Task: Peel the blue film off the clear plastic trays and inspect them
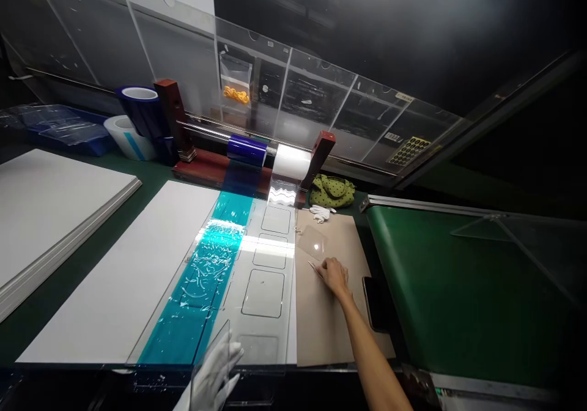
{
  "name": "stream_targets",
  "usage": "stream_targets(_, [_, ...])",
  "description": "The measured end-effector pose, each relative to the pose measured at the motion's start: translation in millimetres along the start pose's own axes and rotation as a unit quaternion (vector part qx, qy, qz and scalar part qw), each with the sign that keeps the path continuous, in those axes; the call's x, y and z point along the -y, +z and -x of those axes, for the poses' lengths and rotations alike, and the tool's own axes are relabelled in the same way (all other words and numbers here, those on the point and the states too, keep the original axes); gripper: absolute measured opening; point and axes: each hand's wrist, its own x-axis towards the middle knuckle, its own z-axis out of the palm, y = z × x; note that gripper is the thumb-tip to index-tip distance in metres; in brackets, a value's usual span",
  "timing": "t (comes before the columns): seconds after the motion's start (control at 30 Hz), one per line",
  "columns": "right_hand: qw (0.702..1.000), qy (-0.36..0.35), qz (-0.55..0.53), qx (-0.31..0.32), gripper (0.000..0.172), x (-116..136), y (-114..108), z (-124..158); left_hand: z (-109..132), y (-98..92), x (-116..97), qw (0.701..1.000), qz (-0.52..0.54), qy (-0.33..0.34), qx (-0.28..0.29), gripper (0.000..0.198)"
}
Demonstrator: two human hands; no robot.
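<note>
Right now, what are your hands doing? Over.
Left grip gloved, holds clear sheet. Right grip bare, thin tool pinched, on brown sheet. Clear square just ahead, untouched.

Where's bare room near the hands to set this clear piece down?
The near half of the tan sheet, between the clear cut-out template and the black phone, is bare. So is the white board left of the blue film strip. Crowded: the tan sheet's far end, with the right hand holding a thin metal tool, a clear square piece and white gloves.
</note>
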Motion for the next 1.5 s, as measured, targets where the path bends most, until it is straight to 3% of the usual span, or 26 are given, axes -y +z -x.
stream_targets(0.13, [0.999,-0.02,-0.049,0.005,0.024,7.7,9.9,43.1,-3.2,-7.9,-32.2,0.998,-0.018,0.052,0.012,0.096])
stream_targets(0.23, [0.99,-0.05,-0.128,0.014,0.032,23.9,-2.0,76.4,-4.8,-14.8,-59.5,0.993,-0.094,0.076,-0.007,0.106])
stream_targets(0.3, [0.966,-0.076,-0.245,0.022,0.036,38.8,-23.0,107.5,-3.9,-16.7,-79.2,0.977,-0.18,0.116,-0.009,0.111])
stream_targets(0.37, [0.915,-0.112,-0.381,0.07,0.036,55.1,-51.4,145.5,-1.0,-16.1,-98.4,0.956,-0.25,0.153,0.016,0.112])
stream_targets(0.47, [0.859,-0.167,-0.457,0.159,0.036,75.5,-94.9,202.4,7.2,-12.0,-122.2,0.932,-0.311,0.174,0.061,0.113])
stream_targets(0.6, [0.875,-0.208,-0.413,0.143,0.032,82.8,-126.7,250.7,21.8,-2.6,-139.9,0.915,-0.337,0.201,0.096,0.112])
stream_targets(0.7, [0.883,-0.208,-0.4,0.13,0.034,76.3,-127.2,265.7,32.7,5.3,-145.9,0.912,-0.334,0.213,0.107,0.111])
stream_targets(0.83, [0.883,-0.175,-0.416,0.128,0.071,70.2,-115.6,276.5,45.3,14.9,-150.9,0.909,-0.331,0.228,0.113,0.113])
stream_targets(0.93, [0.881,-0.172,-0.429,0.101,0.081,69.2,-108.7,284.7,52.0,20.8,-152.9,0.903,-0.331,0.249,0.113,0.114])
stream_targets(1.17, [0.879,-0.171,-0.437,0.076,0.085,62.9,-105.2,297.7,57.5,31.0,-154.1,0.89,-0.343,0.274,0.125,0.112])
stream_targets(1.5, [0.866,-0.199,-0.454,0.068,0.064,61.6,-109.9,300.8,57.7,38.7,-171.4,0.881,-0.366,0.257,0.153,0.11])
